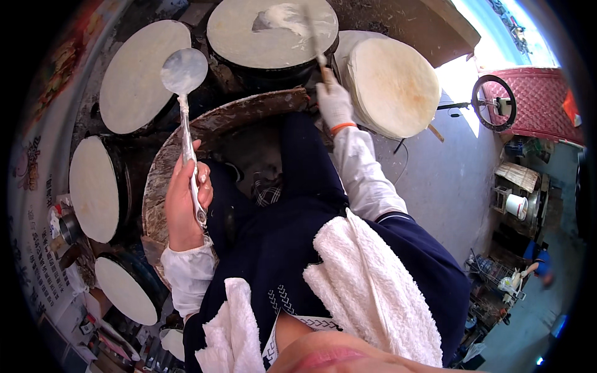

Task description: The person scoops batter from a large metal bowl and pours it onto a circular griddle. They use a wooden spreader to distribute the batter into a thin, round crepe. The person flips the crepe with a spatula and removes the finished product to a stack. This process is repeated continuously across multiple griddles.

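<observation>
My bare left hand (186, 202) is wrapped round the handle of a metal ladle (185, 71), its round bowl smeared with pale batter. My right hand (335, 104), in a white glove with an orange band at the wrist, grips the wooden handle of a spatula (314, 37); its thin blade is blurred by motion. That blade is over the far middle griddle (273, 78), which carries a round sheet of pale batter (236, 31) with a thicker wet streak and a darker patch. Right beside my gloved hand lies a stack of round thin flatbreads (395, 87).
Several more batter-covered round griddles curve along the left, among them the far-left one (144, 74) and the left one (94, 189). A curved, crusted wooden rim (165, 168) surrounds my legs. A steering wheel (493, 104) and a pink quilted cover (538, 99) are at right.
</observation>
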`<action>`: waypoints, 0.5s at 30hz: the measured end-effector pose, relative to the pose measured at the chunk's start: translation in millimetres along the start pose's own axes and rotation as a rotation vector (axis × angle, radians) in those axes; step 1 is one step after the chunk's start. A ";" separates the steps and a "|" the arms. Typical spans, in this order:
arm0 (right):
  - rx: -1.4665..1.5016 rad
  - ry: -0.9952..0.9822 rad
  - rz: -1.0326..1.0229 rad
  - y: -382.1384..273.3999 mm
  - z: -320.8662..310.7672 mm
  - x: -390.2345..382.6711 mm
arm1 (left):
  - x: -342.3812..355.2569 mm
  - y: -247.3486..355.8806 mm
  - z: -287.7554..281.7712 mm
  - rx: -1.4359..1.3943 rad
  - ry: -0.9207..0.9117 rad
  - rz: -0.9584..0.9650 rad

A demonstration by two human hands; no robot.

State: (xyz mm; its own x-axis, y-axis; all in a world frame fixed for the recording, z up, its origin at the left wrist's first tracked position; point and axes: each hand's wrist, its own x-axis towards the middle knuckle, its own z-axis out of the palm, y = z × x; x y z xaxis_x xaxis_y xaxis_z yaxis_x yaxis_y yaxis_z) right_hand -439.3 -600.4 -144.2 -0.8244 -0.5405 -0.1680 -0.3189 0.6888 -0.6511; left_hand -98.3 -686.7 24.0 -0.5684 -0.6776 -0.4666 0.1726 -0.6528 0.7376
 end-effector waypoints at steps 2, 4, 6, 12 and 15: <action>0.032 -0.096 -0.069 -34.0 20.4 -5.7 | 9.8 -1.7 -1.5 -0.016 -0.013 -0.019; 0.140 -0.106 -0.240 -41.4 43.2 9.3 | 20.0 -2.7 0.0 -0.001 -0.022 -0.037; 0.135 -0.009 -0.357 -37.9 46.5 44.2 | 36.8 -5.2 -7.5 0.014 -0.046 -0.057; -0.015 -0.028 -0.297 -30.0 6.5 105.5 | 127.4 13.5 0.8 0.174 -0.060 -0.062; 0.035 -0.160 -0.461 -17.6 15.8 71.0 | 187.8 16.3 11.3 0.266 -0.032 -0.048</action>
State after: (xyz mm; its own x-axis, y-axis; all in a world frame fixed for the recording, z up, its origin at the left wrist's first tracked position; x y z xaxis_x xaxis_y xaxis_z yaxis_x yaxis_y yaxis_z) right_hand -484.8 -658.6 -156.4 -0.5181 -0.8547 0.0341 -0.6157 0.3449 -0.7085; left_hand -211.3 -820.7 -46.1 -0.5966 -0.6343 -0.4916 -0.0703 -0.5689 0.8194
